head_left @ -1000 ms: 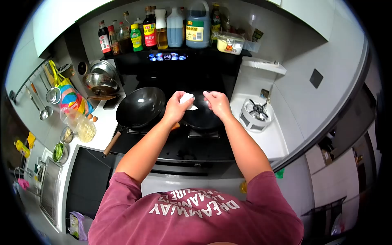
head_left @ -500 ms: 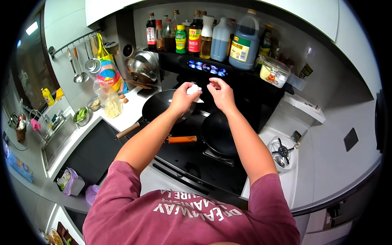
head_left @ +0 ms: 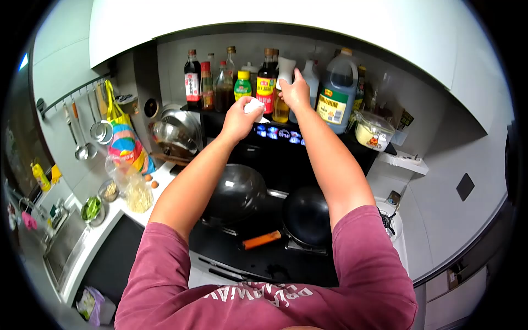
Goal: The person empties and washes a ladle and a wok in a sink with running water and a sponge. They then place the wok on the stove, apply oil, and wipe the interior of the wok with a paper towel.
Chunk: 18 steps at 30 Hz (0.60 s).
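My left hand (head_left: 240, 119) is closed around a crumpled white tissue (head_left: 254, 109), just in front of the shelf edge. My right hand (head_left: 295, 91) is wrapped round the white-topped oil bottle (head_left: 285, 71), whose lower part holds yellow oil. This bottle stands between the dark sauce bottle with a red and yellow label (head_left: 266, 82) and a pale blue bottle (head_left: 311, 82). Below my arms, a large wok (head_left: 236, 192) and a smaller black pan (head_left: 307, 217) with an orange handle (head_left: 262, 240) sit on the black stove.
More sauce bottles (head_left: 192, 80), a big blue jug (head_left: 336, 93) and a lidded tub (head_left: 373, 131) line the shelf. Left on the counter are a bag of noodles (head_left: 138, 197), eggs and a bowl of greens (head_left: 92, 209). The upper cabinet (head_left: 275, 14) overhangs the shelf.
My right hand has moved up to the shelf and taken hold of the white-topped bottle. My left hand still holds the tissue. The camera view has shifted.
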Available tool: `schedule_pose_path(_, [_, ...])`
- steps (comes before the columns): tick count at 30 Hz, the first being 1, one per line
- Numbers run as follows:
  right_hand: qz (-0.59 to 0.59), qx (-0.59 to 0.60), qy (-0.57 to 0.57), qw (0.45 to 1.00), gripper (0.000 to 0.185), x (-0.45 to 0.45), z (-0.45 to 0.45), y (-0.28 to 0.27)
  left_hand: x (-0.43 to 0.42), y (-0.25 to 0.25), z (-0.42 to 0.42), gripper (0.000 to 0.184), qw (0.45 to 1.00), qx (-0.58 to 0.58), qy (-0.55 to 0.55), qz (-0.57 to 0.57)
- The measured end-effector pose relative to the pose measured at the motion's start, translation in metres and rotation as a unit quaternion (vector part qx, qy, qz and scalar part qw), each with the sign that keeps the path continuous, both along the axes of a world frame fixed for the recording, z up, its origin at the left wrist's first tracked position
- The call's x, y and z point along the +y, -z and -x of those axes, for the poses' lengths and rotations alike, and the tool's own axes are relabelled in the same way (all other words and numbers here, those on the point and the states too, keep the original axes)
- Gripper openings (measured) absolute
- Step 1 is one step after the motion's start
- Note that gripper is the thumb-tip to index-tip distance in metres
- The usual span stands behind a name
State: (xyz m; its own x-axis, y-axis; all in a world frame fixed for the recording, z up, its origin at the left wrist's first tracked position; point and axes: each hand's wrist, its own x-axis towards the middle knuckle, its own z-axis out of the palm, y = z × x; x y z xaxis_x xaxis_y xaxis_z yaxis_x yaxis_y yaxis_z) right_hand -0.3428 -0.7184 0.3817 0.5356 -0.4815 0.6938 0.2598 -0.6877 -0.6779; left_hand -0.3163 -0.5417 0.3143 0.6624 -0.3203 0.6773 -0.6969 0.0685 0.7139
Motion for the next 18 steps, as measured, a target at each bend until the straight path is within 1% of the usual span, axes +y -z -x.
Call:
schedule_pose_path(1, [-0.034, 0.009, -0.007, 0.999, 0.065, 0.005, -0.002, -0.009, -0.002, -0.008, -0.009, 0.035, 1.000, -0.015, 0.006, 0.008])
schedule_pose_path(2, [-0.040, -0.007, -0.002, 0.999, 0.066, 0.006, -0.010, -0.013, -0.004, -0.015, -0.015, 0.034, 1.000, -0.014, 0.010, 0.006])
schedule_pose_path(3, [-0.072, -0.005, 0.009, 0.997, 0.063, 0.010, -0.015, -0.017, -0.006, -0.020, -0.020, 0.034, 1.000, -0.010, 0.024, 0.010])
schedule_pose_path(5, [-0.072, 0.022, 0.066, 0.995, 0.054, 0.014, -0.021, -0.026, -0.010, -0.024, -0.029, 0.034, 0.999, -0.011, 0.039, 0.011])
schedule_pose_path(6, [-0.031, -0.003, 0.150, 0.988, 0.046, 0.001, -0.043, -0.024, -0.010, -0.025, -0.032, 0.035, 0.998, -0.006, 0.057, 0.018])
schedule_pose_path(9, [-0.072, 0.042, 0.204, 0.975, 0.045, 0.020, -0.039, -0.039, -0.011, -0.021, -0.040, 0.036, 0.995, 0.028, 0.097, 0.027])
schedule_pose_path(10, [-0.045, 0.042, 0.248, 0.967, 0.048, 0.031, -0.033, -0.044, -0.010, -0.018, -0.043, 0.036, 0.995, 0.030, 0.089, 0.016])
schedule_pose_path(13, [-0.033, 0.006, 0.301, 0.953, 0.051, 0.036, -0.040, -0.040, -0.011, -0.001, -0.055, 0.040, 0.993, 0.030, 0.109, 0.033])
schedule_pose_path(14, [-0.025, 0.011, 0.310, 0.950, 0.055, 0.038, -0.040, -0.040, -0.010, 0.004, -0.057, 0.039, 0.993, 0.033, 0.108, 0.025])
schedule_pose_path(17, [0.032, -0.008, 0.343, 0.939, 0.060, 0.055, -0.029, -0.035, -0.006, 0.015, -0.060, 0.039, 0.993, 0.048, 0.109, 0.013])
schedule_pose_path(18, [0.030, 0.017, 0.348, 0.937, 0.061, 0.059, -0.027, -0.035, -0.005, 0.017, -0.060, 0.039, 0.993, 0.054, 0.101, 0.010])
